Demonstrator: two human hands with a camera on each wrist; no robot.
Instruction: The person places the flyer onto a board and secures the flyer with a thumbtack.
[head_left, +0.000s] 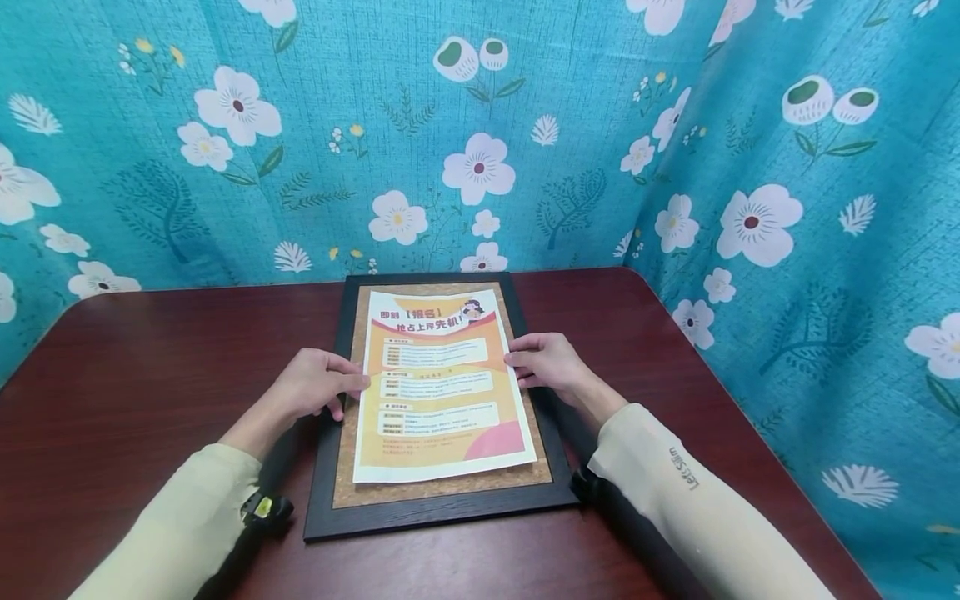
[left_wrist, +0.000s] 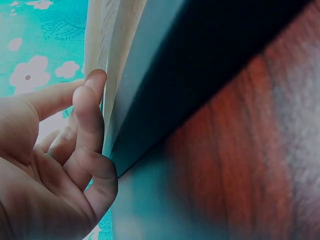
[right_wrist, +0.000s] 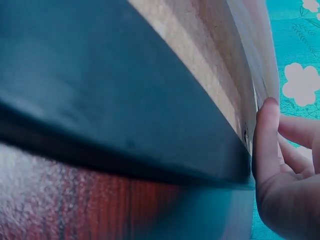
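A printed poster (head_left: 438, 396), orange and yellow with Chinese text and a pink corner, lies over a cork board (head_left: 345, 492) with a black frame (head_left: 442, 518). My left hand (head_left: 315, 382) pinches the poster's left edge about midway down, thumb on top. At the opposite edge, my right hand (head_left: 551, 365) pinches the sheet at nearly the same height. Both wrist views show the fingertips of the left hand (left_wrist: 60, 140) and right hand (right_wrist: 287, 170) at the paper's edge, beside the frame. The poster covers most of the cork.
The board rests on a dark red wooden table (head_left: 172, 367) with rounded back corners. Behind it and along the right side hangs a teal curtain (head_left: 337, 125) with white flowers. A dark strapped device (head_left: 266, 508) sits at the left wrist.
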